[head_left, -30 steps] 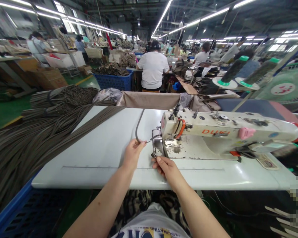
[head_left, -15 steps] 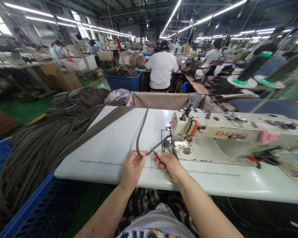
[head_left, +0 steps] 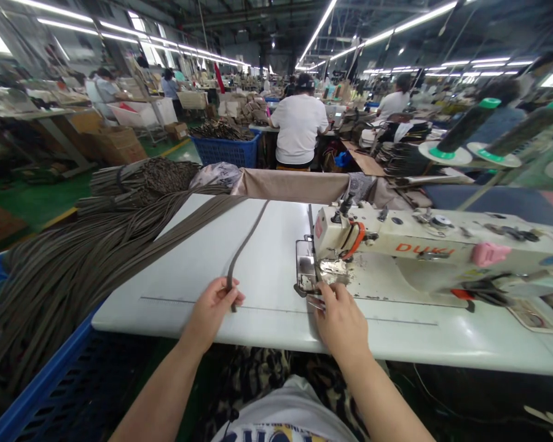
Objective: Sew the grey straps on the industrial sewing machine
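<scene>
My left hand [head_left: 212, 310] is closed in a pinch on a narrow grey-brown strap [head_left: 246, 242]. The strap's short end pokes out below my fingers, and its length runs back across the white table. At the sewing machine [head_left: 387, 236], my right hand [head_left: 343, 316] is closed around small metal thread snips [head_left: 316, 302], which are partly hidden by the fingers. Its fingertips are at a strap piece [head_left: 317, 268] beside the needle area. Another stretch of strap [head_left: 310, 215] shows behind the machine head.
Many loose straps [head_left: 74, 264] spill over a blue basket [head_left: 74, 368] on the left. A ruler line [head_left: 267, 310] crosses the white table [head_left: 166, 319]. Thread cones [head_left: 470, 126] stand at the right. A person in a white shirt [head_left: 299, 126] sits ahead.
The strap that ran from my left hand to the machine is now separated from it. My left hand has moved left with the end; my right hand has moved right, to the machine.
</scene>
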Tool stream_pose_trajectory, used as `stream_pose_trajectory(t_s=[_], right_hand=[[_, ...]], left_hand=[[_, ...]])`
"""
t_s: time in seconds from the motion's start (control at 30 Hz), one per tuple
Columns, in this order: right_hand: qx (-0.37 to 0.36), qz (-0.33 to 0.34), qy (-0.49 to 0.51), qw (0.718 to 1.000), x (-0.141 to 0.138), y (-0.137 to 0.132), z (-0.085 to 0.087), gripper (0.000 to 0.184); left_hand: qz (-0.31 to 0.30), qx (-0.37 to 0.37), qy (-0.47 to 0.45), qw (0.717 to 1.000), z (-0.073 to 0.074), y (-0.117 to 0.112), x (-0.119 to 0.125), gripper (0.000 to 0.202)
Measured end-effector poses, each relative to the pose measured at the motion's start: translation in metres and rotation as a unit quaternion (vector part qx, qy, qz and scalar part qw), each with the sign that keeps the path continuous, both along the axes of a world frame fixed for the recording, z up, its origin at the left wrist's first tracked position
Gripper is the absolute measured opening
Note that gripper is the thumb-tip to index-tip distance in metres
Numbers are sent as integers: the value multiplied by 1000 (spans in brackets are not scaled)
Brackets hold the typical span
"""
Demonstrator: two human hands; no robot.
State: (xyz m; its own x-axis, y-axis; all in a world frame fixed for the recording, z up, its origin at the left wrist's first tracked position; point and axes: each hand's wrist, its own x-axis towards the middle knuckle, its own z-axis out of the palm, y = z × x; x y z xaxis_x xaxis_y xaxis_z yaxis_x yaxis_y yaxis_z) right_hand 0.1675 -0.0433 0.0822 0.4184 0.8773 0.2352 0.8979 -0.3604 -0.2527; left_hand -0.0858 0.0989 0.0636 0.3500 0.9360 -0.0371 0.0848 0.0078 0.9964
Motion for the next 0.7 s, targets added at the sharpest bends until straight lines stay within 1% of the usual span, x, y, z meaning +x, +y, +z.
stream_pose_trajectory(t_s=[0.03,0.07,0.1,0.17,0.23,0.27,0.37,0.43,0.47,0.53,0.6,0.67,0.7], right_hand=[[-22,-14,-30,999,2,-6,-2,44],[-47,-18,-42,998,4,-11,-4,53],[-70,-16,-45,996,6,-15,-6,57],[-98,-4,-44,994,9,-21,-13,56],[-101,10,-53,993,11,-25,-19,55],[-101,15,-61,993,12,-26,-22,53],[-102,29,-81,991,16,-27,-27,49],[-101,41,-93,990,20,-26,-30,49],[-97,47,-99,989,22,-26,-31,49],[-87,56,-107,989,25,-26,-35,49],[-76,58,-112,989,27,-26,-41,49],[-62,51,-119,990,29,-26,-48,48],[-55,48,-123,990,29,-27,-52,49]], left_hand=[[-11,0,34,999,0,6,-9,46],[-21,3,66,998,0,11,-18,47],[-25,7,95,995,-1,17,-27,49],[-7,22,146,989,-3,28,-46,55],[34,48,206,977,-3,40,-67,61],[58,67,241,966,-2,46,-80,62],[123,142,350,918,7,64,-126,55],[160,185,416,876,17,74,-164,48],[177,193,448,855,22,78,-185,46],[210,169,515,814,30,82,-226,41],[233,96,578,776,34,83,-264,36],[239,20,611,754,33,82,-293,29],[236,-8,617,751,32,81,-304,25]])
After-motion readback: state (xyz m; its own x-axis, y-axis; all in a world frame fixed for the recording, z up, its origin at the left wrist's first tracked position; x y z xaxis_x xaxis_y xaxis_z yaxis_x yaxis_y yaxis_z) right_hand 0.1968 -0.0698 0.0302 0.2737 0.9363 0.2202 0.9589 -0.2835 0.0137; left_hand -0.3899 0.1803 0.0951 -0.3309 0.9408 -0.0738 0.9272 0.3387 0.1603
